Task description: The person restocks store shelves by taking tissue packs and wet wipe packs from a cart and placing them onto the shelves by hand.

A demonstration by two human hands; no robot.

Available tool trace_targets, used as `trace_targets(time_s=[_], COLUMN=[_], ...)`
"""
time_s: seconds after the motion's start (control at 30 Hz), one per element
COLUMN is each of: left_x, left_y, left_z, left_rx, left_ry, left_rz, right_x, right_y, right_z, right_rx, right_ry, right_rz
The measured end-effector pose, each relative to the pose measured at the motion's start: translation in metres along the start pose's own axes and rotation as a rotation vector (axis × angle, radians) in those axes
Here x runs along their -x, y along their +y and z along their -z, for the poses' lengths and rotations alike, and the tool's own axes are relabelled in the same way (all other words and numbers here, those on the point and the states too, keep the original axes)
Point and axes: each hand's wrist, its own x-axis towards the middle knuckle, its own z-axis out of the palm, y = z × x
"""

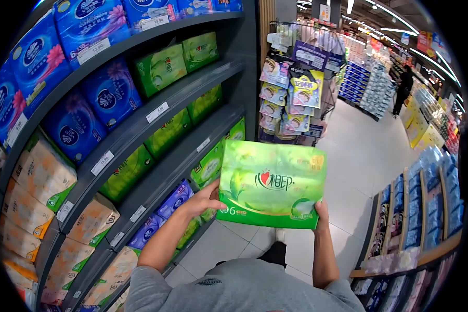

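A large green pack of tissues, printed with a red heart and dark characters, is held up in front of my body. My left hand grips its left edge, thumb on the front and the other fingers mostly hidden. At the lower right edge, my right hand clasps the pack with its thumb in sight and the fingers behind. Similar green packs lie on the shelves to my left, and another green pack shows just behind my left hand.
Curved grey shelves hold blue packs, orange-and-white packs and purple packs. Ahead stands a rack of hanging bags. A low display shelf borders the right. Down the tiled aisle a person in dark clothes stands.
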Motion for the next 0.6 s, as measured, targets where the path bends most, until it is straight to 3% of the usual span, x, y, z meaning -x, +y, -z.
trace_targets(time_s=[0.03, 0.17, 0.27, 0.37, 0.43, 0.5, 0.6], left_x=[-0.008, -0.052, -0.081, -0.113, -0.135, -0.160, -0.201], left_y=[0.007, 0.052, 0.101, 0.148, 0.167, 0.182, 0.204], left_z=[0.005, 0.029, 0.054, 0.075, 0.101, 0.120, 0.162], left_rx=[-0.001, -0.191, -0.362, -0.674, -0.926, -1.235, -1.225], left_ry=[0.022, 0.575, 0.754, 0.960, 1.065, 1.284, 1.226], left_rz=[0.011, -0.133, -0.373, -0.594, -0.587, -0.326, -0.352], right_x=[-0.027, -0.171, -0.289, -0.413, -0.475, -0.537, -0.615], right_y=[0.005, 0.009, -0.020, -0.037, -0.044, -0.034, -0.006], right_z=[0.006, 0.006, -0.035, -0.075, -0.104, -0.127, -0.156], right_rx=[-0.015, 0.280, 0.317, 0.443, 0.400, 0.358, 0.414], right_ry=[-0.010, -0.302, -0.480, -0.702, -0.754, -0.796, -0.732], right_rz=[-0.017, 0.104, 0.086, 0.260, 0.311, 0.341, 0.465])
